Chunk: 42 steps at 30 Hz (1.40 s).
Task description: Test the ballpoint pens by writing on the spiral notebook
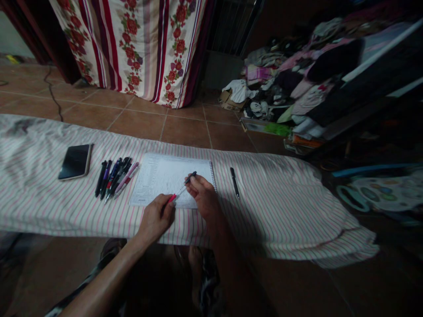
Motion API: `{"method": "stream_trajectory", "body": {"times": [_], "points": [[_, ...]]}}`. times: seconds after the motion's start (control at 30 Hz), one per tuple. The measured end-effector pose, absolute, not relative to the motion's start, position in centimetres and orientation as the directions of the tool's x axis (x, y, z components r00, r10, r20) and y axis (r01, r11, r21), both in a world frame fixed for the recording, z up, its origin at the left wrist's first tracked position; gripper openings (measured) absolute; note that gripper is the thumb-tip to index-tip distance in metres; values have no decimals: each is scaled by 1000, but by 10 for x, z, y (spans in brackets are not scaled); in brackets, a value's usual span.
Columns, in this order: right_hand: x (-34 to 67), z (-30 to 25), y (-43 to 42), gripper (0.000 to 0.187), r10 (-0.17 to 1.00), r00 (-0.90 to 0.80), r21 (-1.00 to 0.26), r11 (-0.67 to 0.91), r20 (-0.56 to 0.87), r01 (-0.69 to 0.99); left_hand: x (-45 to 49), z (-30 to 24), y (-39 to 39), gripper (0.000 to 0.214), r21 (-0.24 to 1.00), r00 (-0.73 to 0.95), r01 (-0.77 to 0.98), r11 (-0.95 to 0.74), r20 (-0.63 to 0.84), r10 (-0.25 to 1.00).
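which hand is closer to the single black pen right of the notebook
Right. The right hand is over the lower right part of the notebook, just left of the single black pen. The left hand is farther left, at its bottom edge. Both hold one pink pen.

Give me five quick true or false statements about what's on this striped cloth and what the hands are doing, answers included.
1. The left hand and right hand both hold the pink-gripped pen above the notebook. True.
2. The phone lies to the right of the notebook. False: it lies far left, beyond the row of pens.
3. A black pen lies alone on the striped cloth, right of the notebook. True.
4. The row of pens rests on the notebook. False: it lies on the cloth, left of the notebook.
5. The phone's screen is lit. False: it is dark.
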State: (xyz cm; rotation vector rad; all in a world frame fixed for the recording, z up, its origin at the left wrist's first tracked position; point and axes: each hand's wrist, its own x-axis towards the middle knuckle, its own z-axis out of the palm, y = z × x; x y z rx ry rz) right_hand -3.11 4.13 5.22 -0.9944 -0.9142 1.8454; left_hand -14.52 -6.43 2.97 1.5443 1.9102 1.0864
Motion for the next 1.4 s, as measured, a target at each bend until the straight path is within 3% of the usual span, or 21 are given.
{"method": "stream_trajectory", "body": {"times": [1.4], "points": [[-40,50,27,34,885,-393,-940,-318,-250,-119,-150,33,-63,28,808,-319,585,77,142,937]]}}
